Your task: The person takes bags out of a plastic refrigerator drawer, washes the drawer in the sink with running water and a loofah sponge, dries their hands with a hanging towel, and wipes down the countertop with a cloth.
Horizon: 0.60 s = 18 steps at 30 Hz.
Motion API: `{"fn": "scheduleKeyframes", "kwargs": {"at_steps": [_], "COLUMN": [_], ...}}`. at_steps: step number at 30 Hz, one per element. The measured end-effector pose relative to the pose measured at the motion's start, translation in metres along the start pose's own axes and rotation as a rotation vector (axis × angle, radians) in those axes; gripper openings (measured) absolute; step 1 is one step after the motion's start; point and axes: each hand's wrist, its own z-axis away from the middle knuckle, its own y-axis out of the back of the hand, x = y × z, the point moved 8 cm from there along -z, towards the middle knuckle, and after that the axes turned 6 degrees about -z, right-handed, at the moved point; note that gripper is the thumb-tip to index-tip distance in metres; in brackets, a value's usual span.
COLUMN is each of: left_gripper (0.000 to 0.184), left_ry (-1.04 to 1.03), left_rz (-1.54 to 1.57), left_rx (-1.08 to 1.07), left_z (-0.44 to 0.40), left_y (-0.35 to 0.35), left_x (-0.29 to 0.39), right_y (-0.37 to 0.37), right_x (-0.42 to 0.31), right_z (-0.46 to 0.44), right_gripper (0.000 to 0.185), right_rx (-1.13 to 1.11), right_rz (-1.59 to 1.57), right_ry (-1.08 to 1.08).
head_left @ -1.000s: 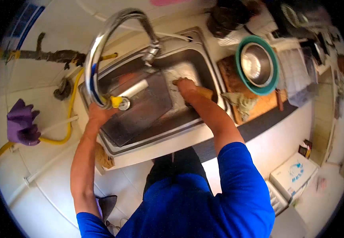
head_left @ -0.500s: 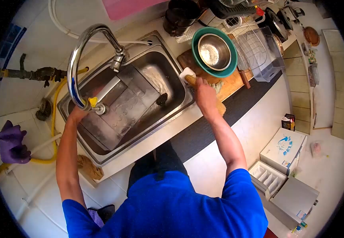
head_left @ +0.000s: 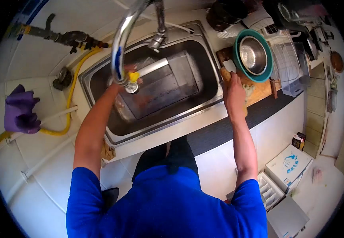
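My left hand (head_left: 120,84) reaches into the steel sink (head_left: 168,113), beside the upper left end of a flat grey metal panel (head_left: 160,89). The tap's curved spout (head_left: 118,59) partly covers its blurred fingers, so its grip does not show clearly. The panel lies in the sink, with a pale strip along its upper edge. On the right, beside the sink rim, my right hand (head_left: 234,95) is closed around a tan, rough, loofah-like scrubber (head_left: 224,74), whose end sticks out past the fingers.
Near my right hand, a teal basin (head_left: 237,51) holds a steel bowl (head_left: 253,55) above a wooden cutting board (head_left: 261,92). Further right stands a wire rack (head_left: 287,59). A purple glove (head_left: 20,109) hangs on the left by a yellow hose (head_left: 73,89). White boxes (head_left: 289,166) stand lower right.
The view has shifted, so the scene sits further right. The panel has moved right within the sink, and the dark scouring pad no longer shows. My right hand still grips the tan scrubber.
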Motion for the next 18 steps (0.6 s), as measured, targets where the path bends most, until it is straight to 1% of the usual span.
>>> {"fn": "scheduleKeyframes", "kwargs": {"at_steps": [2,3,5,6,7,8,9,10,11,12,13,14,15,16,18], "left_gripper": [0.041,0.042,0.044,0.045,0.046,0.047,0.047,0.046,0.046,0.046,0.046,0.045,0.044,0.044,0.043], "left_ry": [-0.065,-0.092,-0.002,0.053,0.081,0.110,0.120,0.082,0.042,0.048,0.157,0.270,0.285,0.286,0.306], "left_rz": [-0.099,-0.168,-0.602,-0.753,-0.785,-0.731,-0.735,-0.466,-0.195,-0.195,-0.086,0.029,0.039,0.049,0.146], "left_rx": [0.084,0.143,0.261,0.299,0.347,0.456,0.460,0.453,0.439,0.440,0.412,0.379,0.372,0.379,0.410], "left_z": [0.006,0.010,0.031,0.041,0.052,0.074,0.075,0.073,0.074,0.079,0.084,0.090,0.087,0.086,0.096], "left_y": [-0.002,0.002,0.018,0.026,0.036,0.047,0.047,0.044,0.042,0.042,0.037,0.029,0.026,0.028,0.025], "left_x": [-0.009,-0.013,0.011,0.022,0.035,0.075,0.053,0.011,-0.015,-0.007,0.003,0.003,-0.008,0.002,0.015], "right_y": [-0.005,-0.016,-0.064,-0.088,-0.104,-0.118,-0.119,-0.138,-0.142,-0.145,-0.144,-0.148,-0.155,-0.164,-0.204], "right_x": [-0.028,-0.041,-0.048,-0.050,-0.051,-0.052,-0.060,-0.052,-0.066,-0.088,-0.108,-0.119,-0.131,-0.145,-0.170], "right_z": [0.010,0.009,-0.003,-0.012,-0.026,-0.036,-0.045,-0.057,-0.046,-0.030,-0.012,0.006,0.019,0.028,0.053], "right_gripper": [0.063,0.073,0.069,0.067,0.067,0.068,0.075,0.081,0.083,0.085,0.073,0.073,0.064,0.056,0.045], "right_rx": [0.029,0.012,-0.185,-0.281,-0.251,-0.220,-0.125,0.061,0.116,0.171,0.180,0.172,0.159,0.147,-0.109], "right_rz": [-0.325,-0.475,-0.856,-1.034,-1.146,-1.258,-1.204,-0.781,-0.594,-0.404,-0.255,-0.248,-0.106,0.035,-0.094], "right_ry": [0.039,0.020,-0.257,-0.399,-0.392,-0.388,-0.318,0.006,0.041,0.078,0.127,0.129,0.146,0.165,0.093]}}
